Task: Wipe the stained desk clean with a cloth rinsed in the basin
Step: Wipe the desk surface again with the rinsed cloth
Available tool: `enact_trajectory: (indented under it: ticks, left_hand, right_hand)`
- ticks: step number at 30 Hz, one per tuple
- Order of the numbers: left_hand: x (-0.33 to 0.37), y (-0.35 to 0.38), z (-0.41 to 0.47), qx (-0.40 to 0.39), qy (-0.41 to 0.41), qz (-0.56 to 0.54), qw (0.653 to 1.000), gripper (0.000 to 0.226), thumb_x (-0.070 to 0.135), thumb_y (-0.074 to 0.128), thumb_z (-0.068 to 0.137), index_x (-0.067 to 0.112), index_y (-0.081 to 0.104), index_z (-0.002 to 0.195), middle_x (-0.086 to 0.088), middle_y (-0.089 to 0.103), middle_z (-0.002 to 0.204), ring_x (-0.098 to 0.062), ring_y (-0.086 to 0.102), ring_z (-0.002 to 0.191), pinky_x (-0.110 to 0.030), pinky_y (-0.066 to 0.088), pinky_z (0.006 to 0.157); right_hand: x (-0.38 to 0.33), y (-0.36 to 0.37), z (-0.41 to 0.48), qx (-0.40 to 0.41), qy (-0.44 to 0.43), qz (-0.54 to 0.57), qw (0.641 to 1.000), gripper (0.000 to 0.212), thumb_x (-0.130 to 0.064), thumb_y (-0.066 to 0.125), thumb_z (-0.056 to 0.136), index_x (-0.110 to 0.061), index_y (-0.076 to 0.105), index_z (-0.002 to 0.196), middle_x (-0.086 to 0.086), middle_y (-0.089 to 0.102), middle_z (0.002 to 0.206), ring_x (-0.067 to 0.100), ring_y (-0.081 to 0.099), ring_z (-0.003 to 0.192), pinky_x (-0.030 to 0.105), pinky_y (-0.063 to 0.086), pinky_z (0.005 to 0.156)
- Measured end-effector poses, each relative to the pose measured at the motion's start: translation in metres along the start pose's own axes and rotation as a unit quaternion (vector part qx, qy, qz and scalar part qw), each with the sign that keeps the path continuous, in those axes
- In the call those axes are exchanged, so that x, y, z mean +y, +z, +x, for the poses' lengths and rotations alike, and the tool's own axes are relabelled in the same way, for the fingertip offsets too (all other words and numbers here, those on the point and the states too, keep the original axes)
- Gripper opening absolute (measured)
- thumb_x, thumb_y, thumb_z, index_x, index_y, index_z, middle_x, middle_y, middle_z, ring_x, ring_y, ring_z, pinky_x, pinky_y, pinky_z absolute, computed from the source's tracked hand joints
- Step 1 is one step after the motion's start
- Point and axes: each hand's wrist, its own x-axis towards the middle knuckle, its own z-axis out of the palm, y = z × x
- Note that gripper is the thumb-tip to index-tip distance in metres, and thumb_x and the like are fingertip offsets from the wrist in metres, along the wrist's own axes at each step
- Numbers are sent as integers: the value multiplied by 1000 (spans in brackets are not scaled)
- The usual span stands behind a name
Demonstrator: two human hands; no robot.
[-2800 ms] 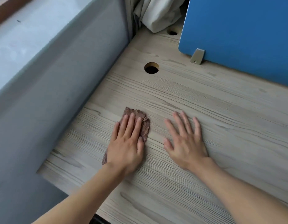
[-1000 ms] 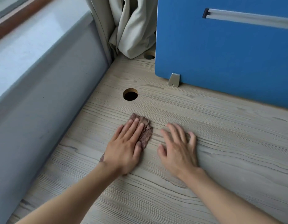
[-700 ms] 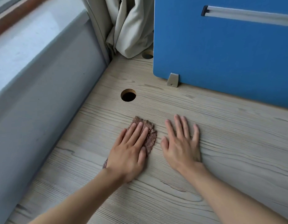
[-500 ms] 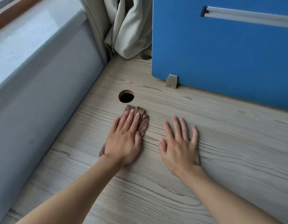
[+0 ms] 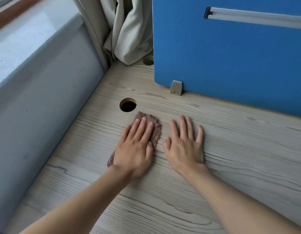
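Your left grip (image 5: 134,146) lies flat, fingers straight, pressing the brown cloth (image 5: 155,130) onto the wood-grain counter (image 5: 230,149), clasping nothing. The cloth has slid toward 11 o'clock within the last second. Its far tip now sits just beside the round cable hole (image 5: 128,104), at the hole's 5 o'clock. Your right grip (image 5: 185,146), at 3 o'clock of the left, rests released on bare counter. The stroke seems to be covering this corner; no basin is in view.

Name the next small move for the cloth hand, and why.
Probably draw the left hand and cloth back toward the body: the cloth's far edge lies just short of the cable hole, and pushing forward could snag it. The right hand lies flat on the desk.
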Motion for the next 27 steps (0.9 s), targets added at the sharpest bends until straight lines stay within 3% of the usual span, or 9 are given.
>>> enact_trajectory:
  ticks: [4,9,16,20,25,27]
  left_hand:
    - [-8,2,6,-2,27,-7,1000,64,42,20,98,27,11,160,4,4,166,-10,-7,153,-37,1,124]
    - [-10,-2,40,13,-34,2,999,70,43,9,93,23,7,160,2,1,167,-11,-10,153,-37,-3,124]
    - [-9,0,43,0,44,-7,999,67,44,13,95,27,9,160,5,2,167,-8,-9,152,-33,-3,124]
    - [-2,-1,68,8,-47,2,999,75,45,3,89,23,4,160,1,-2,167,-13,-10,153,-36,-5,124]
    - [-5,-5,64,-37,79,17,996,69,45,4,91,31,-1,159,8,-8,165,-8,-16,151,-36,-5,124]
    - [-5,-5,76,-31,74,6,997,70,45,5,91,31,2,159,8,-5,166,-7,-13,151,-34,-5,124]
  right_hand:
    - [-1,0,0,12,-2,3,1000,67,-46,30,90,-18,44,149,15,33,160,30,25,150,60,11,119]
    - [-1,-1,-2,12,-8,3,1000,66,-45,32,90,-17,45,148,16,34,159,31,26,149,61,12,118]
    - [-2,-2,0,10,-9,6,1000,68,-46,30,90,-17,45,149,16,33,159,31,25,150,62,13,118]
    - [-1,-3,-2,12,-10,1,1000,67,-45,31,90,-16,45,149,17,34,159,32,26,150,62,12,118]
    - [-2,-3,-2,6,-7,2,1000,67,-45,32,90,-16,46,148,17,34,159,32,26,150,62,12,118]
    - [-2,-3,-1,4,-8,1,1000,66,-45,32,91,-17,45,149,17,33,159,32,25,150,62,11,118]
